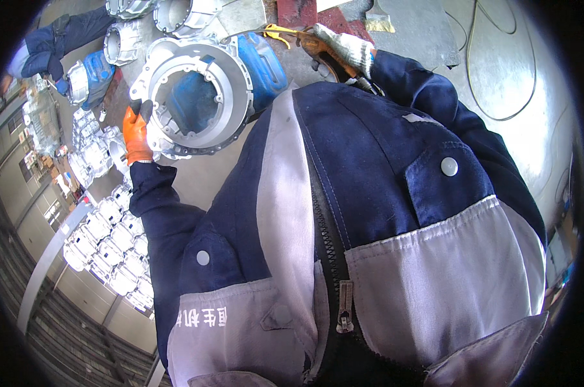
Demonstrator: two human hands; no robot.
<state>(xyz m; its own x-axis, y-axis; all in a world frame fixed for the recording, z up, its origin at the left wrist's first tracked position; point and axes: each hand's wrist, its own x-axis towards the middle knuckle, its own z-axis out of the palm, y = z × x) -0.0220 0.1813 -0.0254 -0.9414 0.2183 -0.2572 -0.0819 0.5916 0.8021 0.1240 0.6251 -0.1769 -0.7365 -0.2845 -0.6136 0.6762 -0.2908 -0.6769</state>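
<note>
A large silver cast-metal housing [237, 90], ring-shaped with a bolt-holed flange, leans against a blue plastic can [263, 68]. Blue also shows through its round opening. At the housing's left edge is my left hand [138, 132] in an orange glove, its dark fingertips closed on the flange. My right hand [348, 48], in a white knitted glove, is wrapped round a brown hand-held power tool [319, 50] to the right of the can. A yellow trigger-shaped tool [279, 33] lies just beyond the brown one. The tool's working end is hard to make out.
More silver housings [179, 14] stand at the far left, with many others stacked [108, 248] along the left side. Another person [63, 39] bends near a housing and a blue can [99, 72]. A thin hose [534, 77] loops over the floor at right.
</note>
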